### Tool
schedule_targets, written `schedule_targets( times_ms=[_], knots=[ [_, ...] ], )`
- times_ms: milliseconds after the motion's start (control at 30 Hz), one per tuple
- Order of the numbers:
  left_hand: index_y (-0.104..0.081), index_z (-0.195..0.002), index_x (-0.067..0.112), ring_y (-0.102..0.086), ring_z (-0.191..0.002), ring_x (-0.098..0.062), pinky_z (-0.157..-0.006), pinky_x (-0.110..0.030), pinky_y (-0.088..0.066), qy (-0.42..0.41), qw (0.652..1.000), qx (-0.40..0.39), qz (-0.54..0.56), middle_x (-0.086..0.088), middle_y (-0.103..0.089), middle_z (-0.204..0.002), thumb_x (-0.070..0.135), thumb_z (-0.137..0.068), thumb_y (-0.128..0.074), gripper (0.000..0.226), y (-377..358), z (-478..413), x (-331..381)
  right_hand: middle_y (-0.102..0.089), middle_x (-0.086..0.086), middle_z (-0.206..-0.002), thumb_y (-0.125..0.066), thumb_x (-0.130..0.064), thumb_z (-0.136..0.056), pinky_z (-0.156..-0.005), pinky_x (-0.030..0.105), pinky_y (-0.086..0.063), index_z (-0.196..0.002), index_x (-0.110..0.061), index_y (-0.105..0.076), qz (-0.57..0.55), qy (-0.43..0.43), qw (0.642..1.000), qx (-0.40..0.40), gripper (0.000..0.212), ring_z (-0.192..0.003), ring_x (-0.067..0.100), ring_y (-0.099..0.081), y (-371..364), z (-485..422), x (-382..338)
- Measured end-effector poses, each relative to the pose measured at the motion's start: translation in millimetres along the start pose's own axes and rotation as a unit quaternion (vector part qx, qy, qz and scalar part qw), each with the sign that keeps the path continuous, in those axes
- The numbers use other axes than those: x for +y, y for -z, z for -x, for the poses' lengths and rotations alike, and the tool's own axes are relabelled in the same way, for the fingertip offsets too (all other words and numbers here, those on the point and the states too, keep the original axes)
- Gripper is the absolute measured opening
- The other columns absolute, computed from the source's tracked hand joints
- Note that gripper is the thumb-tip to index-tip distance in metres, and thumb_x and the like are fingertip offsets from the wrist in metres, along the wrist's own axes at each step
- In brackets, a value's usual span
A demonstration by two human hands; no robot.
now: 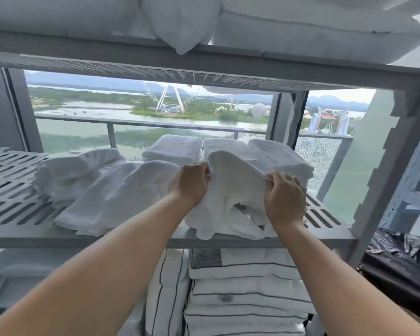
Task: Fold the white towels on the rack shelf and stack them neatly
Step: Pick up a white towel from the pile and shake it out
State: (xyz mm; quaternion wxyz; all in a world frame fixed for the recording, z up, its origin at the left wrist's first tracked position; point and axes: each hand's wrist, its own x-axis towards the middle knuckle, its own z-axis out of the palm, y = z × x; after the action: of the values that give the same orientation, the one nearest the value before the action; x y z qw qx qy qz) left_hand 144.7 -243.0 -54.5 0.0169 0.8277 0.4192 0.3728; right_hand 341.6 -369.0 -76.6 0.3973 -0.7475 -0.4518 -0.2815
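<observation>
Our left hand (190,184) is pinched shut on the upper left edge of the white towel (230,190) we are working, and our right hand (285,197) is clamped on its upper right edge, so the cloth hangs between the two grips with its lower part crumpled on the front lip of the rack shelf (15,190)

Reading across from the left, the slotted shelf is bare at its far left end. Next comes a loose, rumpled heap of unfolded towels (66,173), then a long towel (112,197) lying slack and running diagonally from the front left up toward the back right. These we judge to be the work left. The towel in hand is lifted just right of centre; its held top edge runs roughly left to right, sloping down toward our right hand, and we take that edge for its long axis, though the bunched lower half makes this uncertain. Behind it, along the back, stand three folded stacks (175,147), close beside one another, the rightmost the tallest

So we judge the task somewhere past the middle: several towels folded and stacked, one in mid-fold, at least two or three waiting on the left
</observation>
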Motion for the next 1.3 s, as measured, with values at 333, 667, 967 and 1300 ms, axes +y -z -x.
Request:
schedule_targets(
  times_ms=[333,667,967,1300],
  knots=[
    [-0.068,-0.103,0.027,-0.063,-0.101,-0.023,-0.076,-0.031,-0.045,0.0,0.991,-0.105,-0.084,0.009,-0.063,-0.118,0.036,-0.097,-0.05,0.021,-36.8,36.0,-6.3,-0.07,0.007,-0.109,-0.04,-0.021,-0.103,-0.081,0.037,-0.046,-0.12,-0.021,-0.067,0.042,-0.049,0.983,-0.172,0.032,-0.106,0.029,-0.058,-25.3,44.5,17.2],
    [-0.074,-0.105,0.025,-0.062,-0.104,-0.027,-0.081,-0.034,-0.051,0.033,0.974,-0.165,-0.15,0.001,-0.066,-0.118,0.043,-0.099,-0.044,0.035,-39.4,36.0,-2.7,-0.066,0.006,-0.105,-0.036,-0.019,-0.098,-0.083,0.04,-0.039,-0.104,-0.019,-0.061,0.039,-0.036,0.982,-0.182,0.025,-0.103,0.028,-0.056,-32.7,39.8,8.3],
    [-0.061,-0.127,0.034,-0.068,-0.104,-0.022,-0.074,-0.032,-0.054,-0.071,0.961,-0.113,-0.243,0.012,-0.061,-0.129,0.034,-0.1,-0.042,0.033,-7.9,55.9,-15.6,-0.059,0.002,-0.116,-0.06,-0.026,-0.091,-0.095,0.043,-0.038,-0.121,-0.024,-0.057,-0.123,0.094,0.979,-0.132,0.031,-0.111,0.025,-0.053,-41.8,20.4,-54.1],
    [-0.066,-0.115,0.022,-0.063,-0.106,-0.021,-0.071,-0.037,-0.057,0.022,0.955,-0.02,-0.296,0.003,-0.061,-0.122,0.019,-0.093,-0.049,0.027,89.1,90.0,-87.0,-0.059,-0.003,-0.111,-0.06,-0.026,-0.091,-0.097,0.037,-0.037,-0.108,-0.028,-0.066,-0.201,0.145,0.953,-0.176,0.018,-0.112,0.022,-0.052,-71.9,58.0,-169.2]
  ],
)
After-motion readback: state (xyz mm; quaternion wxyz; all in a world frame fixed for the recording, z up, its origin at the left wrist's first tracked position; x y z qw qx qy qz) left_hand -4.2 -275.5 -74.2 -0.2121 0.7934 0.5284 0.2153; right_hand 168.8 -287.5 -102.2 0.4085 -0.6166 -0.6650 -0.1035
